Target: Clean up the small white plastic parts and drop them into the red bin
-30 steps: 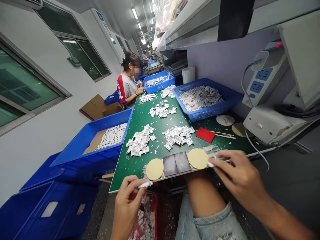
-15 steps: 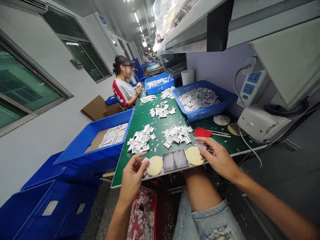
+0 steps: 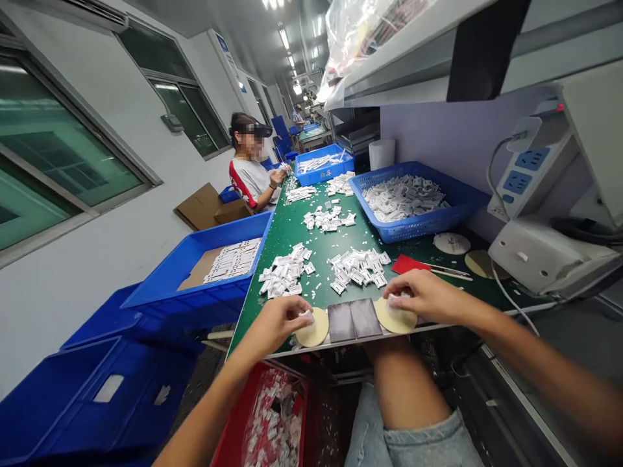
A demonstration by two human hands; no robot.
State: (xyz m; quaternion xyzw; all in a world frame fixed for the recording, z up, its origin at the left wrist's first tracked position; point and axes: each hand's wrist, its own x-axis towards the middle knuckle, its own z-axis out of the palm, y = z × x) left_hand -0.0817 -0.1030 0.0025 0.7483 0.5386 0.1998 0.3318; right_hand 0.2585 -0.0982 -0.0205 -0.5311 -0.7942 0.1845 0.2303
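Note:
My left hand [image 3: 288, 318] pinches a small white plastic part [image 3: 306, 316] over the left pale yellow disc [image 3: 315, 332]. Fingers curled, my right hand [image 3: 413, 292] holds another small white part [image 3: 398, 298] over the right yellow disc [image 3: 396, 322]; the fingers partly hide it. Between the discs lie two dark grey, dusty square pads [image 3: 354, 320] at the table's front edge. Just beyond the pads are two heaps of white parts, a left heap [image 3: 286, 272] and a right heap [image 3: 359, 267].
A blue basket [image 3: 433, 224] of white parts stands at the back right. Near my right hand lie a red cloth-like piece [image 3: 407, 264] and thin sticks [image 3: 450, 272]. Blue crates [image 3: 165, 305] flank the green table [image 3: 324, 241]. A co-worker [image 3: 253, 172] sits farther along.
Both hands have moved inward over the yellow discs with their white parts, the left one rightward and turned palm down. The camera view has shifted slightly.

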